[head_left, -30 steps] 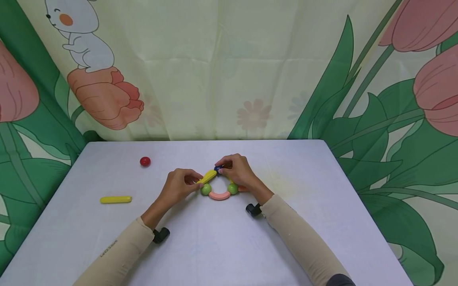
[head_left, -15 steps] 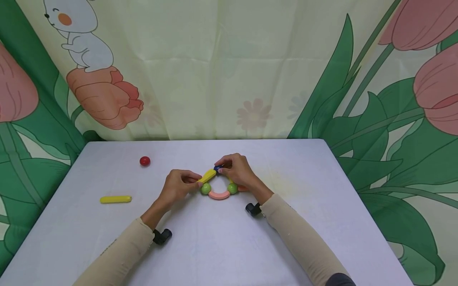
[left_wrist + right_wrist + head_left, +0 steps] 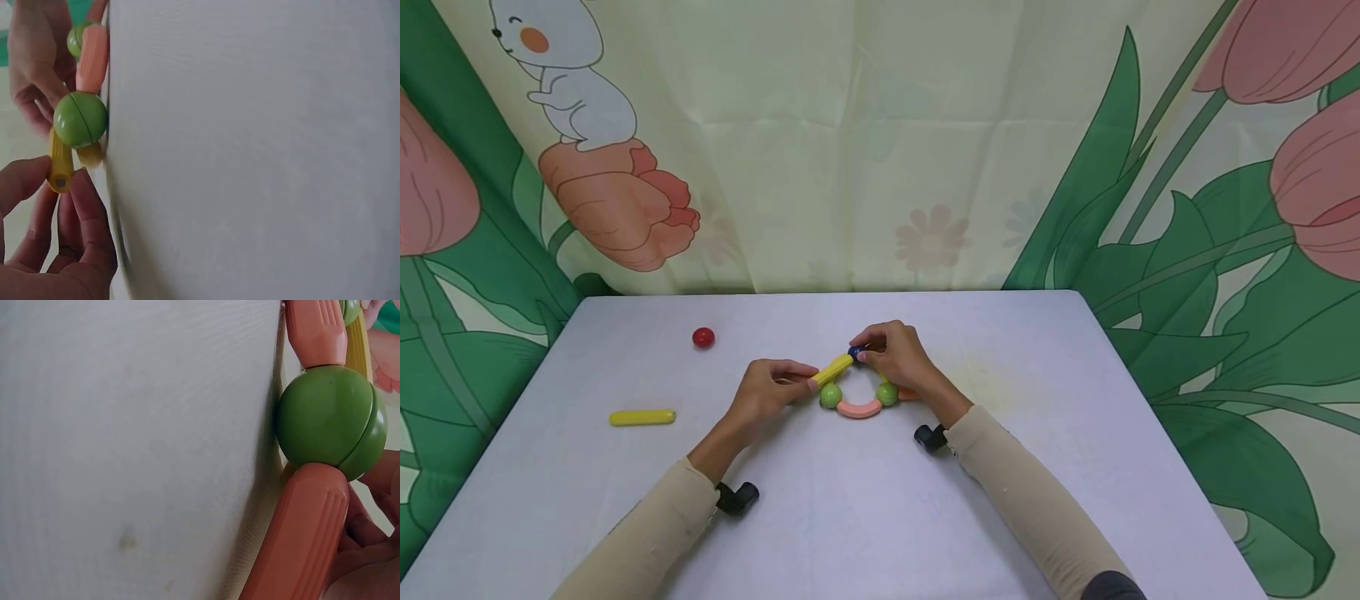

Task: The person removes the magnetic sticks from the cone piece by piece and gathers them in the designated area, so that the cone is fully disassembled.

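Observation:
My left hand (image 3: 769, 388) pinches a straight yellow rod (image 3: 833, 369) near its outer end; a grey disc shows in that end in the left wrist view. The rod's other end meets a dark blue ball (image 3: 855, 353), which my right hand (image 3: 898, 357) holds between thumb and fingers. Below, a curved pink piece (image 3: 859, 410) joins two green balls (image 3: 831, 395), forming a ring with the pieces above. Another yellow piece (image 3: 91, 154) shows beneath the held rod. A salmon rod (image 3: 299, 540) extends from the right green ball (image 3: 325, 415), partly behind my right wrist in the head view.
On the white table (image 3: 820, 517), a loose yellow rod (image 3: 642, 417) lies to the left. A red ball (image 3: 703, 337) sits farther back on that side. Behind the table hangs a printed curtain (image 3: 820, 167).
My left hand has slid slightly left and down, and more of the yellow rod now shows. My right hand and the blue ball have stayed nearly still.

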{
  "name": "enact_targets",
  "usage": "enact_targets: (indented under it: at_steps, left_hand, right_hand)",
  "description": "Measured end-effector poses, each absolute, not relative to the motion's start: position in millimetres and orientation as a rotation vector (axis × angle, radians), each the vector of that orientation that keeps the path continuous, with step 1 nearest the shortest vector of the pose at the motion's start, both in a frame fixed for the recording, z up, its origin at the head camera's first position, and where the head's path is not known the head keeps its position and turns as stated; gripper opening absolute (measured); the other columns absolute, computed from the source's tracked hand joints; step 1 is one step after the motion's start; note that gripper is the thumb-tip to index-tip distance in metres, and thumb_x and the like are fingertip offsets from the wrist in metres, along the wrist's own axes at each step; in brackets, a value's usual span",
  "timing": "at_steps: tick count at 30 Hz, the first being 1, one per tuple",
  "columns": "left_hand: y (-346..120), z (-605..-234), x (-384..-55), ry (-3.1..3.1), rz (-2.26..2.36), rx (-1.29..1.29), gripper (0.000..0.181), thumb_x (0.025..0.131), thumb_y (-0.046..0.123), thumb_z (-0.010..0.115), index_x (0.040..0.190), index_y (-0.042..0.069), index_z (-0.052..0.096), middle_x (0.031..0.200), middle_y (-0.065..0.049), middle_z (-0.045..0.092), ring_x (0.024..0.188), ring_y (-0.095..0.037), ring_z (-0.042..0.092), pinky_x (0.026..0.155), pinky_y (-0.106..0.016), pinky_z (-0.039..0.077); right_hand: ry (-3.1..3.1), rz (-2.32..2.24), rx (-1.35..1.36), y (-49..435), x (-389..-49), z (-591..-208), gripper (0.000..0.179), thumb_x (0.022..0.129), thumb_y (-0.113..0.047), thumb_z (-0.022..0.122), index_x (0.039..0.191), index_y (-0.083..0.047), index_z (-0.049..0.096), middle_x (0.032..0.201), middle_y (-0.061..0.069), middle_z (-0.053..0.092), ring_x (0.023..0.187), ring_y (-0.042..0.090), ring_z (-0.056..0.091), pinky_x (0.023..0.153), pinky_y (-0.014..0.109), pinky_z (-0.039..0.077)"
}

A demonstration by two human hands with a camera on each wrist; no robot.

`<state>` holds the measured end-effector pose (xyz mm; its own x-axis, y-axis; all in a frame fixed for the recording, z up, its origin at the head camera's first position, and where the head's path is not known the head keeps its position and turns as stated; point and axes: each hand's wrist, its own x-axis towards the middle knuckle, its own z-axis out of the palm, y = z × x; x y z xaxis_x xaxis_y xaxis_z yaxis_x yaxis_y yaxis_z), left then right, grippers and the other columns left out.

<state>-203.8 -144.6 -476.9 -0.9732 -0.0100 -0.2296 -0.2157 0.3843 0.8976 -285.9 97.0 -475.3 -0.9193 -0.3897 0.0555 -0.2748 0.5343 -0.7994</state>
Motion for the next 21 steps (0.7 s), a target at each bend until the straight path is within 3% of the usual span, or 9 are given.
enact_targets:
  at_steps: [9,21]
  left_hand:
    - [-163.2,-467.8,-194.6,2.571,1.587,-0.174,0.027,0.099,0.016,0.077,0.126,0.018,0.079,0.126,-0.008,0.074,0.115,-0.026,0.065,0.09,-0.023,0.056]
    - [-200.3,-456.8,-177.0,2.749,1.509,-0.11,0.028,0.098,0.014,0.078,0.125,0.015,0.079,0.125,-0.011,0.075,0.109,-0.023,0.067,0.084,-0.012,0.053]
  right_hand:
    - [2.627,-1.328,-0.574,96.9,-286.6,-476.2,0.018,0.096,-0.008,0.078,0.111,-0.017,0.082,0.108,-0.002,0.081,0.101,0.014,0.075,0.095,0.035,0.061]
    - [2.648,-1.311,-0.571,96.4,-286.9,-477.9,0.018,0.096,-0.01,0.078,0.111,-0.019,0.082,0.107,-0.003,0.08,0.101,0.014,0.075,0.095,0.035,0.06]
